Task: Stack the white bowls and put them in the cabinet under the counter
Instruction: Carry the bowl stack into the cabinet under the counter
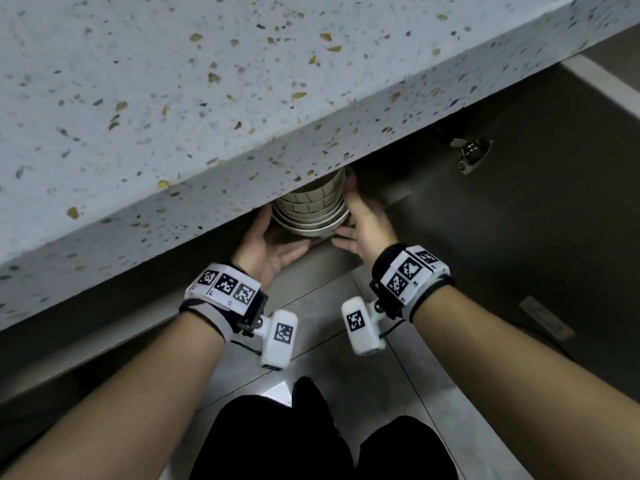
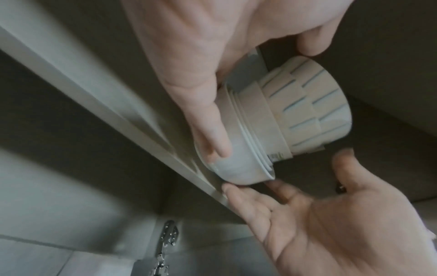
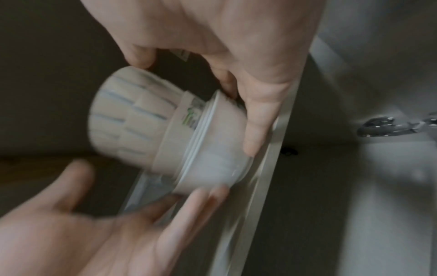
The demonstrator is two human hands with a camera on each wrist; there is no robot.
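Observation:
A stack of several white bowls point(image 1: 311, 206), the upper ones ribbed, sits just inside the cabinet opening, its top hidden under the counter edge. My left hand point(image 1: 266, 244) is at its left side and my right hand point(image 1: 363, 223) at its right, palms facing each other. In the left wrist view my left hand point(image 2: 201, 74) lays straight fingers on the lowest bowl of the stack point(image 2: 283, 115), thumb near the top bowl. The right wrist view shows my right hand point(image 3: 236, 56) lying the same way on the stack point(image 3: 165, 134). The base seems to meet the cabinet's front ledge point(image 2: 141, 130).
The speckled terrazzo counter point(image 1: 173, 116) overhangs the opening. An open grey cabinet door point(image 1: 536, 220) with a metal hinge point(image 1: 469, 154) stands to the right. Below are the tiled floor point(image 1: 346, 358) and my dark-clothed legs point(image 1: 311, 438).

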